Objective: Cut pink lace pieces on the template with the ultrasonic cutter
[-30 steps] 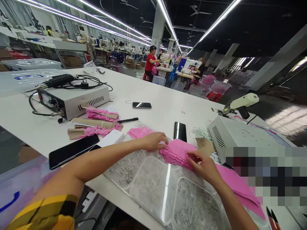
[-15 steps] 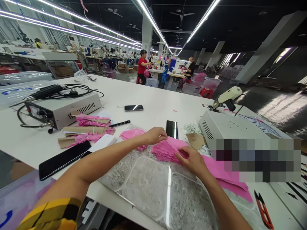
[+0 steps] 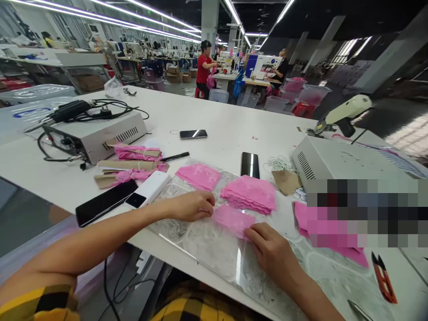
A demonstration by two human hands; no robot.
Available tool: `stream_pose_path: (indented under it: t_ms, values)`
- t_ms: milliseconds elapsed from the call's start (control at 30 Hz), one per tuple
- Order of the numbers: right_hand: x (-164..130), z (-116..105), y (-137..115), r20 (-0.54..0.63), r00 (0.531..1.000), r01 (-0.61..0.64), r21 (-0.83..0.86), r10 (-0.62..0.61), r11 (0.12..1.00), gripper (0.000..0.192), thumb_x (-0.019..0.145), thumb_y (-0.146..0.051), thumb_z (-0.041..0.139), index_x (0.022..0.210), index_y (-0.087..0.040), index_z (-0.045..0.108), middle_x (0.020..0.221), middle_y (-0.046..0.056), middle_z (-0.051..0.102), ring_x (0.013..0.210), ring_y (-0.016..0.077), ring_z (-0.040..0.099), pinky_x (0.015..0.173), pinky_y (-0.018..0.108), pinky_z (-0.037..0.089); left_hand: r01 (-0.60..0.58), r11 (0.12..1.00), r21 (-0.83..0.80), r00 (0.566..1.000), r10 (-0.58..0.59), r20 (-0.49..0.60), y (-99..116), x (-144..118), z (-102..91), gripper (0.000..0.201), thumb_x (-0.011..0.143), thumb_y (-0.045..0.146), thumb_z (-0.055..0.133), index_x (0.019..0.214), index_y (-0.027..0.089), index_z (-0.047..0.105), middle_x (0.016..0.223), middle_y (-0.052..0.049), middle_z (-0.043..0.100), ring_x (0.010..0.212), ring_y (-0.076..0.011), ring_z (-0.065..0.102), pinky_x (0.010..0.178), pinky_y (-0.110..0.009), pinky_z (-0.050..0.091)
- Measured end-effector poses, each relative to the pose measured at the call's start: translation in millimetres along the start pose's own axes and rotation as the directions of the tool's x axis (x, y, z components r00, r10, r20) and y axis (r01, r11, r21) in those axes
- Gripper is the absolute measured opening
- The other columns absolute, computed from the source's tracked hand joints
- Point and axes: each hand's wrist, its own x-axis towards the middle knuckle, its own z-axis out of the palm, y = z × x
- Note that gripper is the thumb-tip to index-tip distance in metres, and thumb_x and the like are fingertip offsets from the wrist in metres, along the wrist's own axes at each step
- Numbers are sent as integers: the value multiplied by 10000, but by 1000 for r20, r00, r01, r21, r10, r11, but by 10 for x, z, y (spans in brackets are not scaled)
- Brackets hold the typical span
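Both hands are on one single pink lace piece (image 3: 233,220) lying flat on the clear plastic sheet (image 3: 207,249), which I'll use as the landmark. The left hand (image 3: 190,205) is loosely curled, fingertips pinching the piece's left edge; the right hand (image 3: 272,252) presses its near right corner down with fingers mostly flat. So neither hand is really clenched, just a light grip on the fabric.

That piece sits about mid-sheet, toward the near edge. Just beyond it, still on the sheet, is a thicker stack of pink lace (image 3: 249,194), and to the left of that stack another pink lace piece (image 3: 199,175) at the sheet's far left corner. Off the sheet's left edge sit a white phone-like block (image 3: 147,191) and a black phone (image 3: 105,202). Past the far edge there's another dark phone (image 3: 250,164). Off the sheet's right side lie red thread snips (image 3: 384,278). Further left of the sheet is a grey control box (image 3: 100,133) with cables on top.
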Motion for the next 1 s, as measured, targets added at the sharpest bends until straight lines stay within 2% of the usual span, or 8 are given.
stream_pose_path:
  t_ms: [100, 200, 300, 367, 467, 600, 733, 1000]
  values:
    - [-55, -11, -165, 44, 996, 81, 61, -84, 995, 307, 841, -27, 415, 925, -192, 660, 821, 55, 664, 748, 161, 624, 636, 261, 511, -10, 1000, -4, 998, 11, 62, 56, -198, 72, 143, 848, 103, 603, 796, 179, 713, 992, -58, 645, 871, -158, 618, 813, -234, 459]
    - [-18, -72, -119, 88, 996, 13, 186, -30, 983, 327, 819, -50, 422, 952, -214, 672, 872, 54, 679, 760, 152, 642, 641, 256, 533, 1, 1000, 5, 998, -1, 56, 64, -205, 77, 98, 823, 126, 648, 793, 189, 717, 961, -45, 659, 838, -153, 621, 799, -230, 462]
    - [149, -98, 116, 34, 982, -187, 286, 185, 940, 234, 839, -182, 490, 939, -232, 696, 910, 50, 702, 779, 157, 662, 661, 266, 547, 61, 998, 25, 998, -60, -30, 1, 22, 56, 123, 868, 141, 599, 857, 175, 716, 961, -53, 663, 851, -153, 625, 781, -227, 466]
    - [315, -63, 314, 23, 926, -362, 348, 378, 865, 199, 829, -298, 528, 890, -233, 707, 871, 44, 715, 726, 163, 655, 649, 288, 547, 122, 992, 41, 987, -117, -110, -78, 277, 58, 163, 899, 143, 548, 922, 155, 709, 970, -70, 664, 902, -172, 627, 807, -249, 470]
    - [551, 61, 560, 5, 880, -445, 359, 475, 820, 278, 815, -389, 518, 900, -206, 708, 870, 67, 727, 679, 168, 646, 633, 310, 543, 194, 979, 58, 965, -180, -193, -222, 674, 89, 183, 894, 126, 538, 977, 143, 701, 1026, -90, 661, 936, -187, 629, 830, -276, 478]
    - [681, 239, 691, 37, 871, -468, 366, 489, 805, 296, 765, -411, 528, 855, -200, 714, 831, 72, 731, 670, 182, 647, 652, 337, 544, 202, 976, 83, 968, -186, -171, -365, 968, 133, 98, 887, 159, 594, 904, 140, 689, 984, -67, 670, 901, -173, 638, 836, -300, 503]
    - [653, 301, 699, 62, 867, -478, 380, 494, 792, 284, 749, -401, 528, 843, -215, 720, 867, 70, 734, 717, 196, 653, 696, 354, 538, 159, 981, 111, 983, -147, -108, -409, 982, 127, 150, 939, 266, 575, 924, 134, 643, 974, -45, 662, 900, -154, 626, 849, -356, 518]
    - [643, 271, 690, 86, 853, -503, 402, 515, 765, 267, 755, -369, 524, 863, -216, 715, 880, 61, 728, 737, 193, 653, 722, 353, 530, 105, 985, 136, 994, -98, -53, -407, 955, 65, 156, 848, 82, 560, 810, 164, 687, 933, -42, 689, 856, -153, 622, 797, -222, 449]
